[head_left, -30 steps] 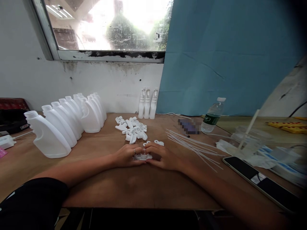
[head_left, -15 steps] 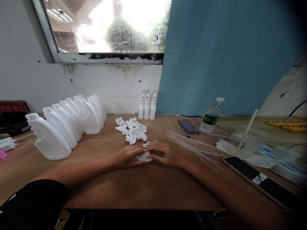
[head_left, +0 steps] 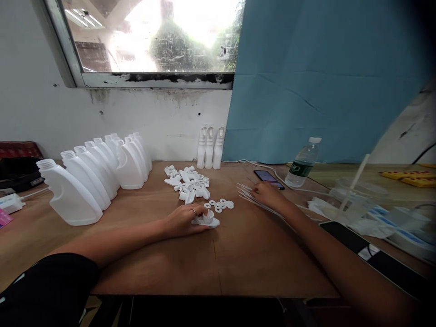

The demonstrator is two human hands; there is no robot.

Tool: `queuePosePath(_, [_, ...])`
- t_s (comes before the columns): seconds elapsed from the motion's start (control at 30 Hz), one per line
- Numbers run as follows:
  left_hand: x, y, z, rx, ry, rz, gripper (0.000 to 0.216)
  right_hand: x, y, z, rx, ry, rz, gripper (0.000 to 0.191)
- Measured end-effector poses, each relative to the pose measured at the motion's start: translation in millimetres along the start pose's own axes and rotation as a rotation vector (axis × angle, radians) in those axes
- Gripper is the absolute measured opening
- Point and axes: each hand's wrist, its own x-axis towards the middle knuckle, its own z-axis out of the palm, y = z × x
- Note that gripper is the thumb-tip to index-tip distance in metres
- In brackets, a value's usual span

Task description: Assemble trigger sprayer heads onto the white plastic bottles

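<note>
My left hand (head_left: 184, 220) is closed on a white plastic sprayer head part (head_left: 208, 219), holding it against the table with its round collar facing up. Out to the right, my right hand (head_left: 267, 194) has its fingertips pinched together at the far ends of several thin white tubes (head_left: 248, 196). How many tubes lie between those fingers is hidden. Small white washers (head_left: 218, 210) lie just beyond the sprayer part. Behind them is a loose pile of white sprayer parts (head_left: 189, 181).
White bottles without caps (head_left: 76, 200) stand in rows at the left. Three slim white spray bottles (head_left: 209, 152) stand by the wall. Beyond my right hand are a phone (head_left: 264, 175) and a water bottle (head_left: 301, 165). A larger phone (head_left: 350, 240) lies under my right forearm's side.
My right hand has left the sprayer part and moved right to the thin tubes. The washers it covered now show. My left hand stays on the sprayer part.
</note>
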Motion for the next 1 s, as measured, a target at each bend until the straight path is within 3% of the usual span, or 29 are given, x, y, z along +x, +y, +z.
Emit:
queuePosePath(0.13, [0,-3,2,-0.014,-0.003,0.011,0.032,1,-1,5,-0.041,-0.015,0.026,0.024])
queuePosePath(0.23, [0,-5,5,-0.016,0.002,0.012,0.033,3,-4,2,-0.041,0.056,0.023,0.023])
queuePosePath(0.37, [-1,-4,5,-0.017,0.003,-0.011,0.033,2,-10,-17,-0.002,0.267,-0.006,0.019])
queuePosePath(0.53, [1,-1,3,-0.039,-0.022,-0.034,0.035,-11,-20,-57,0.092,0.557,-0.132,0.031])
queuePosePath(0.67, [1,-1,3,-0.064,-0.049,-0.049,0.035,-18,-29,-73,0.577,0.932,-0.217,0.032])
queuePosePath(0.73, [2,0,2,-0.076,-0.063,-0.065,0.036,-15,-34,-72,0.811,1.022,-0.191,0.034])
queuePosePath(0.8, [2,1,1,-0.087,-0.076,-0.091,0.037,-12,-40,-68,1.052,0.969,-0.123,0.033])
queuePosePath(0.87, [2,4,-1,-0.1,-0.079,-0.132,0.044,-12,-50,-61,1.296,0.813,-0.066,0.025])
queuePosePath(0.93, [3,8,-2,-0.118,-0.075,-0.179,0.053,-18,-65,-55,1.382,0.626,-0.067,0.018])
queuePosePath(1.0, [3,12,-2,-0.139,-0.069,-0.22,0.054,-27,-84,-50,1.384,0.442,-0.114,0.024])
